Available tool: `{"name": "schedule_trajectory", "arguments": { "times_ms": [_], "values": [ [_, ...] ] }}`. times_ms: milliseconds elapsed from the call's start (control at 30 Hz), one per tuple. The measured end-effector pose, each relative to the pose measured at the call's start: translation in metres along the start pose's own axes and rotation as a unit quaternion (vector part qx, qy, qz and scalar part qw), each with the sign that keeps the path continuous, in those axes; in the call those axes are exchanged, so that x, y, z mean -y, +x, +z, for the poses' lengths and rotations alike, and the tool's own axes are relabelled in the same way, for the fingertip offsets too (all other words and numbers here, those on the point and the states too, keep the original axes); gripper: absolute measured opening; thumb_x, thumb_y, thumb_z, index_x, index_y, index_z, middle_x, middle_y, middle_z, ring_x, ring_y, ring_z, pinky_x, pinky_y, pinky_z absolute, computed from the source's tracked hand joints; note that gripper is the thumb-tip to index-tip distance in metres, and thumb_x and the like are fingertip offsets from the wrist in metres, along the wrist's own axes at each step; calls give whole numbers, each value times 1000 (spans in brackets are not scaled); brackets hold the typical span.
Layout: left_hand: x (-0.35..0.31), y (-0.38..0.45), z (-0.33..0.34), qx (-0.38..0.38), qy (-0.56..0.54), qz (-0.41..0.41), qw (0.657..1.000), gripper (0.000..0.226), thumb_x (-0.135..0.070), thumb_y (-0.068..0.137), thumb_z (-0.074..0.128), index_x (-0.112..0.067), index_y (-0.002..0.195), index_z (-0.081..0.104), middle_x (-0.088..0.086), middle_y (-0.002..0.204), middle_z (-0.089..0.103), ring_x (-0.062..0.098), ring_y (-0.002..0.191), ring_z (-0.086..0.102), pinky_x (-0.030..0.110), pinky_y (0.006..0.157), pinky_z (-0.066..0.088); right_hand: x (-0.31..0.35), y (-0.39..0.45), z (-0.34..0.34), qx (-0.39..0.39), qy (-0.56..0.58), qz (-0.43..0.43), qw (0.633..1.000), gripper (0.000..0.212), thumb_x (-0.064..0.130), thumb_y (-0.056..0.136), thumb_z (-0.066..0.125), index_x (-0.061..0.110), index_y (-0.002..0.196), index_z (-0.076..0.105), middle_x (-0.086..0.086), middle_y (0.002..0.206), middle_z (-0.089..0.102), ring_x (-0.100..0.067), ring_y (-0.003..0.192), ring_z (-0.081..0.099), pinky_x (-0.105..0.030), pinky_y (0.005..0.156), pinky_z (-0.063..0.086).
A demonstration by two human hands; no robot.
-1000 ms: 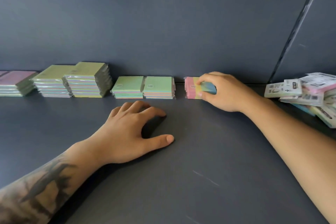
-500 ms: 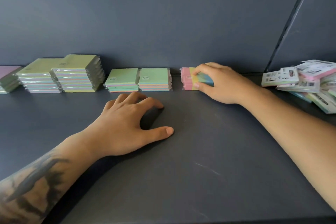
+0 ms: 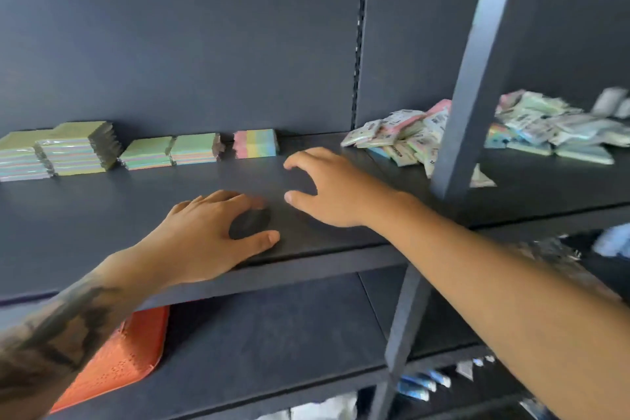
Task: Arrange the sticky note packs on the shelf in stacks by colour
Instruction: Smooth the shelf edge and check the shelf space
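Note:
A striped pink, yellow, green and blue sticky note pack point(image 3: 255, 143) stands alone against the back of the dark shelf point(image 3: 102, 215). To its left sit two low mint-green stacks point(image 3: 170, 151) and taller yellow-green stacks point(image 3: 64, 148). My right hand point(image 3: 332, 189) hovers open just in front and to the right of the striped pack, holding nothing. My left hand point(image 3: 208, 235) rests flat on the shelf near its front edge, fingers spread.
A loose heap of mixed packs point(image 3: 402, 136) lies at the right, continuing past a grey upright post point(image 3: 474, 78). The lower shelf holds an orange perforated tray point(image 3: 126, 351). Small blue packets point(image 3: 417, 385) lie below at the right.
My right hand has let go of the striped pack and drawn back toward me. The view has pulled back and now shows the shelf edge and the lower shelves.

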State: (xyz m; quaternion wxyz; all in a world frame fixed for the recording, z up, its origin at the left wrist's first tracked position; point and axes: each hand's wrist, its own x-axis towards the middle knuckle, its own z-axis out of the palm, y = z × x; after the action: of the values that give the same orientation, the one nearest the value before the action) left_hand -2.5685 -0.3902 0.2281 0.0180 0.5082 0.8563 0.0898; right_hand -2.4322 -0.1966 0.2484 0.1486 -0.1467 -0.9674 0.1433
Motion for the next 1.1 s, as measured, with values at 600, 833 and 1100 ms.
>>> {"name": "schedule_trajectory", "arguments": {
  "times_ms": [600, 833, 1100],
  "values": [
    [-360, -46, 46, -52, -22, 96, 994, 58, -71, 91, 54, -45, 142, 48, -15, 147, 50, 14, 123, 56, 36, 104, 44, -202, -291, -126, 19, 52, 99, 994, 30, 37, 104, 56, 35, 133, 57, 4, 136, 50, -21, 122, 55, -40, 97, 48],
    [-402, 51, 35, -85, -33, 58, 994, 59, -66, 91, 58, -38, 143, 51, -6, 146, 53, 23, 130, 53, 37, 100, 45, -271, -263, -155, -14, 43, 109, 993, 31, 35, 102, 59, 31, 133, 60, 5, 144, 53, -15, 132, 51, -30, 95, 40],
    [-386, 191, 26, -148, -42, -36, 987, 69, -61, 83, 66, -25, 139, 52, 7, 137, 60, 36, 126, 55, 39, 90, 45, -328, -144, -187, -29, -49, 89, 994, 34, 36, 95, 68, 28, 127, 62, 1, 133, 62, -22, 117, 58, -38, 96, 48]
  ]
}}
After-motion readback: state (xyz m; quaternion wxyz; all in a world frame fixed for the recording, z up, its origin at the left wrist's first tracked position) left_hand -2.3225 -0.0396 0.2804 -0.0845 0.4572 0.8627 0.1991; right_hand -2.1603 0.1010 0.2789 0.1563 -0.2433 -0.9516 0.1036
